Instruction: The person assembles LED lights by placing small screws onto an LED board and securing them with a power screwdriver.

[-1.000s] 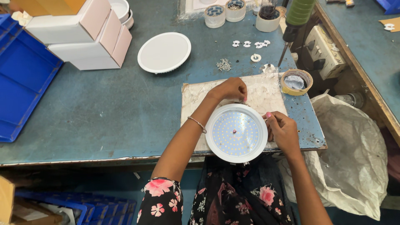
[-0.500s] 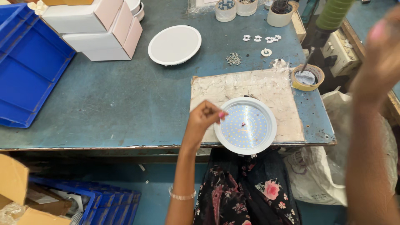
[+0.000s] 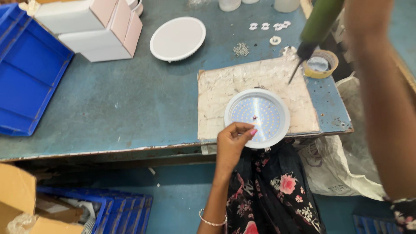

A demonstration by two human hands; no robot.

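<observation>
1. Under your left fingertips sits the round white lamp housing (image 3: 258, 118), face up with its grid of small LED dots showing. It lies at the near edge of the pale, stained work board (image 3: 225, 93), its rim just overhanging the edge of the blue-grey bench (image 3: 108, 99).

2. Your left hand (image 3: 233, 143) is pinched, fingers drawn together and touching the near-left rim of the housing. Whether something small sits between the fingertips, you cannot tell from this view.

3. What has changed: a second ago both of your hands cupped the housing, one on each side. Now only the left one steadies it. Your right arm has swung up and away, and a green power screwdriver (image 3: 318, 24) has come in above the far-right corner of the board, its bit pointing down, beyond the housing from your left hand. The right hand itself is out of view past the top edge, so its grip cannot be told. The work looks to have moved from placing the housing to fastening it.

4. Beyond the screwdriver's tip, to the right, lies a roll of tape (image 3: 320, 64).

5. Farther out from your left hand, past the board, rest a small heap of screws (image 3: 241, 49) and some white plastic clips (image 3: 268, 27).

6. Up and to the left of your hand lie a white round cover (image 3: 177, 39), stacked white boxes (image 3: 86, 28), and a blue tray (image 3: 26, 82).
</observation>
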